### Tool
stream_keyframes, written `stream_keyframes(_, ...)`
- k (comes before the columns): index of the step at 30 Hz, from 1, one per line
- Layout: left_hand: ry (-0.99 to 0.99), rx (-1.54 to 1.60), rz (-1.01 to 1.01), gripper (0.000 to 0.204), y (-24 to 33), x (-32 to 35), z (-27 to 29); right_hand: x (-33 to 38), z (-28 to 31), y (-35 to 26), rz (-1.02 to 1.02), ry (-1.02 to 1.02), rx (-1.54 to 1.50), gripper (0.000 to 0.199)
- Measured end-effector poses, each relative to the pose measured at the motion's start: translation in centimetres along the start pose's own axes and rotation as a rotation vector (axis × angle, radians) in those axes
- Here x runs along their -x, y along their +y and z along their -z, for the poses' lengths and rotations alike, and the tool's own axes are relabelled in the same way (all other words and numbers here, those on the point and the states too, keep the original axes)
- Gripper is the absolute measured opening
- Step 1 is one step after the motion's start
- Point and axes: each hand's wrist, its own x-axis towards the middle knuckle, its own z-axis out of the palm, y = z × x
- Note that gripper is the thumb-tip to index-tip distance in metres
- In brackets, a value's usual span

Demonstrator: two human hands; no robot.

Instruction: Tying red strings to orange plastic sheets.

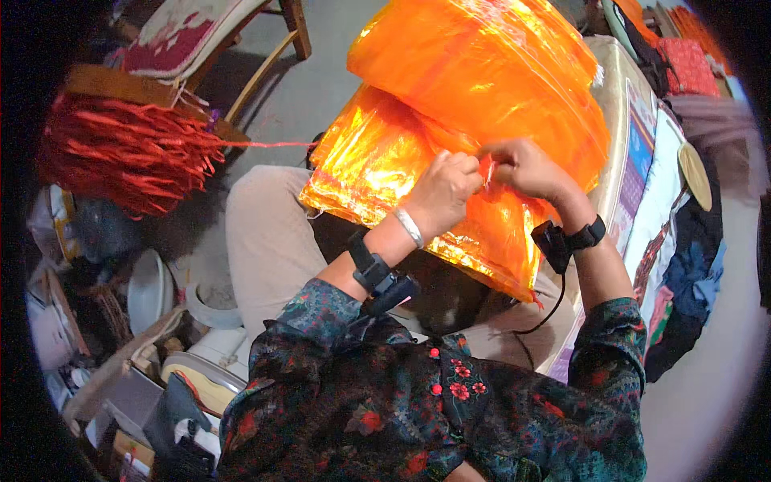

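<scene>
Left hand (pixel 442 191) and right hand (pixel 526 169) close together over shiny orange sheeting (pixel 458 116)
The fingers of both hands are pinched around a small red-orange piece (pixel 487 171); whether it belongs to the sheeting, I cannot tell. The sheeting lies in layers at the person's knees. To the left, 1 red strand (pixel 269 145) runs from a red bundle (pixel 128 153) towards it.

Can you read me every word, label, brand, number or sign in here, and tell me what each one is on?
No text can be read clearly.
Printed sheet, blue and purple, at right: rows of small marks, too blurred to read.
Red item, upper right: pale marks, too small to tell whether they are writing.
Orange film: no writing I can make out.
</scene>
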Motion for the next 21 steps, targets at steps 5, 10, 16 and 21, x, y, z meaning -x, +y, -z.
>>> stream_keyframes(5,-0.069,-0.031,-0.19,0.004,0.5,-2.5,0.2,-0.8,-4.7,4.6,0.24,0.278,-0.854,0.053)
stream_keyframes(10,-0.379,0.238,-0.129,0.007,-1.2,-2.2,0.3,3.4,-4.8,1.7,0.096,0.924,-0.912,0.029)
stream_keyframes(16,-0.249,0.15,0.043,0.009,0.1,-1.3,0.2,6.2,-13.4,-1.3,-0.379,0.634,-1.063,0.014)
stream_keyframes(21,-0.14,0.106,0.208,0.017,1.0,-1.0,-0.2,3.1,-12.7,0.0,-0.383,0.532,-1.553,0.015)
